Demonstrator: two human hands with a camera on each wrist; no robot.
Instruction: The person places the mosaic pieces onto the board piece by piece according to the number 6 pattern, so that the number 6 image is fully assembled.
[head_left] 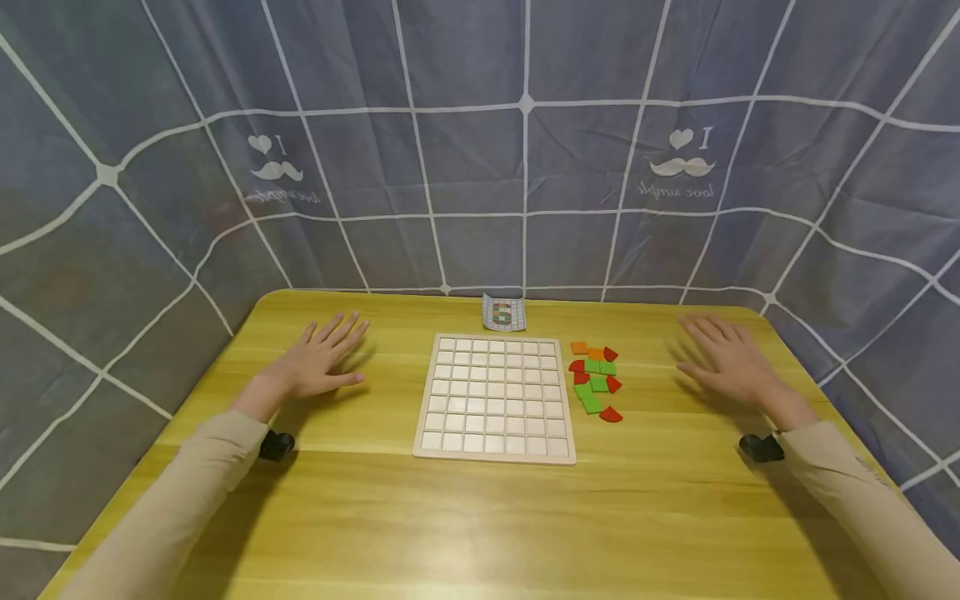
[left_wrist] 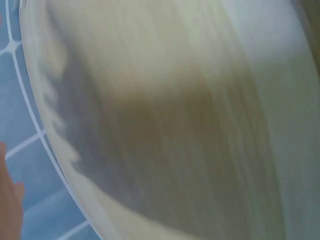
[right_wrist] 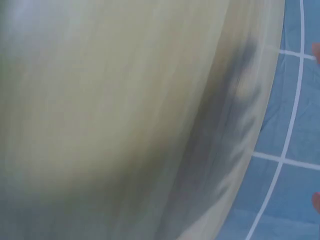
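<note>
In the head view my left hand (head_left: 315,363) is held over the table's left side, palm down, fingers spread and straight, holding nothing. My right hand (head_left: 727,362) mirrors it on the right, also with straight fingers and nothing in it. Between them lies a pale wooden board (head_left: 495,458) divided into square cells. Just right of the board are loose flat tiles: orange squares (head_left: 579,348), green pieces (head_left: 599,384) and red fan-shaped pieces (head_left: 611,414). Only a sliver of the left hand (left_wrist: 9,205) enters the left wrist view, and bits of fingertips (right_wrist: 316,200) the right wrist view.
Behind the board stands a small curled card (head_left: 504,314) printed with a coloured grid pattern. The wooden table (head_left: 480,533) ends at a grey-blue curtain (head_left: 480,167) with white lines, which hangs at the back and both sides. Dark wrist cameras (head_left: 277,446) sit at the cuffs.
</note>
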